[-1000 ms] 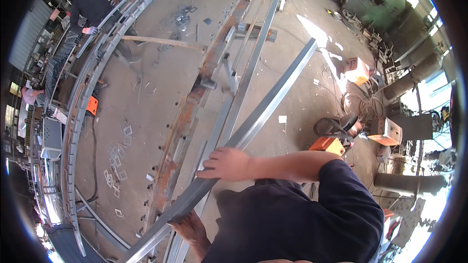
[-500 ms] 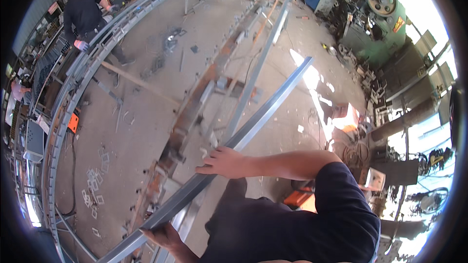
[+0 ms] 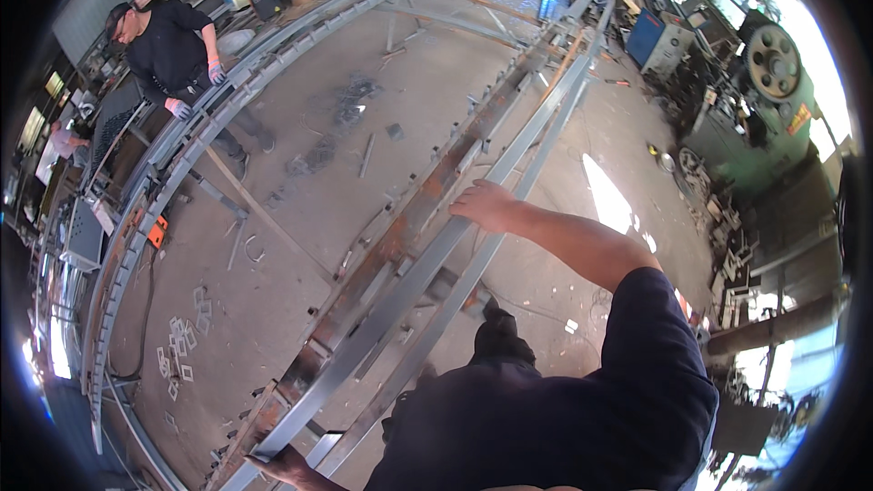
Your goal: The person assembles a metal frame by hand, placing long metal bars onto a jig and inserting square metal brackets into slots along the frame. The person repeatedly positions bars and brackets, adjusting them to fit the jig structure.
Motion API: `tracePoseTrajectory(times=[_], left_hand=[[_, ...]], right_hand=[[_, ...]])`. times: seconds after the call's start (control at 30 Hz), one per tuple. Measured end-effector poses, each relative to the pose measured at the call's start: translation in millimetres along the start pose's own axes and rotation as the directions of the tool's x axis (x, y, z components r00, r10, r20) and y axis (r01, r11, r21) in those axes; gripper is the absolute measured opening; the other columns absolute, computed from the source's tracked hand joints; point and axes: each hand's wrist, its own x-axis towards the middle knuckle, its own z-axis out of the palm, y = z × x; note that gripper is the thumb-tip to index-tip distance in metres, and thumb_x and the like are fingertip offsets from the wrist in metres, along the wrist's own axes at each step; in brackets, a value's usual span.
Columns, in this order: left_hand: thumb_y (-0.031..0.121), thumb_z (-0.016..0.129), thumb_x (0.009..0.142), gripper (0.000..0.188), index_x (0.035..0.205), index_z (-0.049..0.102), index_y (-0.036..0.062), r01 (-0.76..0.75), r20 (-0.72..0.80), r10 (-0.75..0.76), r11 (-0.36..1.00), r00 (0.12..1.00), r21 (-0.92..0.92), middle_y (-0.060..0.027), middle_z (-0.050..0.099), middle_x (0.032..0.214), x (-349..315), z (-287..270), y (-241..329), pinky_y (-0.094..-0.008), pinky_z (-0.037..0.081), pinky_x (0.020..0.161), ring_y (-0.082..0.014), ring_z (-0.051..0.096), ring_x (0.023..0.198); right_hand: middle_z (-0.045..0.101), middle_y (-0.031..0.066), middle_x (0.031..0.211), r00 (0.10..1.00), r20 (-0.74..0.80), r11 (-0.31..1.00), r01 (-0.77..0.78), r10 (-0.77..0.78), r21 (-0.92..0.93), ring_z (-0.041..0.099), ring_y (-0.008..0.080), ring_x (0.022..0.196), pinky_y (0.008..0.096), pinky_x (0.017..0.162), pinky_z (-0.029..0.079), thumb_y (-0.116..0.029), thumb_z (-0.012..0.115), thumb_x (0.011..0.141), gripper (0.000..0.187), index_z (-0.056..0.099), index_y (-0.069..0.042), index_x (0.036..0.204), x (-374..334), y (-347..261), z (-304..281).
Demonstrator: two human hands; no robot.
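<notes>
A long grey metal bar slants from the lower left toward the far right, close beside the rusty steel beam. My right hand is curled over the bar partway along its length. At the near end, my left hand grips its edge from the right and below, with part of the fingers hidden under it. Another grey bar runs nearly parallel on the right, apart from both hands. Small brackets stick up along the beam.
Across the floor, a gloved co-worker stands at a curved metal frame; another person is farther left. Small metal plates lie scattered on the floor. A green machine with a wheel and a blue cabinet stand right.
The bar has moved away from my body, toward the rusty beam, and both hands have gone with it. My right hand is now farther forward. The view has shifted.
</notes>
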Motion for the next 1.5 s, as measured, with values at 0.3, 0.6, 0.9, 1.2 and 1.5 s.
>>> tracePoseTrajectory(times=[0.3, 0.6, 0.9, 1.2, 1.5], left_hand=[[0.042, 0.067, 0.103, 0.038, 0.126, 0.064, 0.0127, -0.056, -0.114, 0.118, 0.897, 0.986, 0.438, -0.0049, 0.071, 0.101, -150.3, 41.3, -221.5, -0.0426, 0.054, 0.095, -0.0218, 0.065, 0.097], [0.042, 0.061, 0.105, 0.037, 0.117, 0.067, 0.0069, 0.339, -0.223, -0.29, 0.913, 0.931, 0.228, -0.0096, 0.068, 0.121, -215.5, 75.2, -338.6, -0.049, 0.044, 0.11, -0.0266, 0.06, 0.115], [0.029, 0.071, 0.1, 0.051, 0.137, 0.055, -0.0014, 0.295, -0.182, -0.451, 0.193, 0.874, 0.936, -0.0151, 0.071, 0.119, -278.2, 153.7, -418.9, -0.0378, 0.056, 0.094, -0.0275, 0.07, 0.105], [0.034, 0.066, 0.103, 0.045, 0.128, 0.063, -0.0032, 0.541, -0.299, -0.517, 0.416, 0.802, 0.731, -0.012, 0.071, 0.111, -280.2, 148.5, -412.0, -0.032, 0.055, 0.084, -0.0178, 0.068, 0.092], [0.033, 0.065, 0.103, 0.046, 0.128, 0.062, -0.0055, 0.497, -0.289, -0.473, 0.405, 0.832, 0.767, -0.0127, 0.071, 0.11, -275.7, 132.8, -366.4, -0.0338, 0.054, 0.089, -0.0191, 0.067, 0.099]], right_hand=[[0.07, 0.0002, 0.11, 0.999, 0.053, 0.999, 0.012, -0.014, 0.038, 0.063, 0.0235, 0.117, 0.0417, 0.103, 0.048, -0.008, 0.07, 0.08, 0.043, 0.066, -0.02, 0.121, -64.8, 231.3, 98.0], [0.068, 0.0069, 0.13, 0.973, 0.109, 0.928, 0.155, -0.203, 0.338, 0.06, 0.0303, 0.126, 0.0454, 0.109, 0.046, -0.019, 0.079, 0.078, 0.059, 0.063, -0.014, 0.134, -44.1, 239.7, 74.9], [0.068, 0.0156, 0.125, 0.923, 0.108, 0.794, 0.254, -0.37, 0.552, 0.062, 0.0381, 0.12, 0.0489, 0.103, 0.05, -0.017, 0.083, 0.08, 0.058, 0.062, -0.008, 0.133, -20.8, 121.1, 86.4], [0.067, 0.0168, 0.129, 0.917, 0.23, 0.864, 0.189, -0.325, 0.467, 0.063, 0.0366, 0.121, 0.0471, 0.102, 0.051, -0.017, 0.084, 0.081, 0.06, 0.061, -0.009, 0.136, -1.0, 130.9, 110.8], [0.068, 0.0201, 0.13, 0.912, 0.331, 0.931, 0.124, -0.243, 0.343, 0.062, 0.0385, 0.123, 0.0447, 0.105, 0.05, -0.016, 0.074, 0.091, 0.042, 0.067, -0.003, 0.131, -18.3, 199.5, 131.5]])
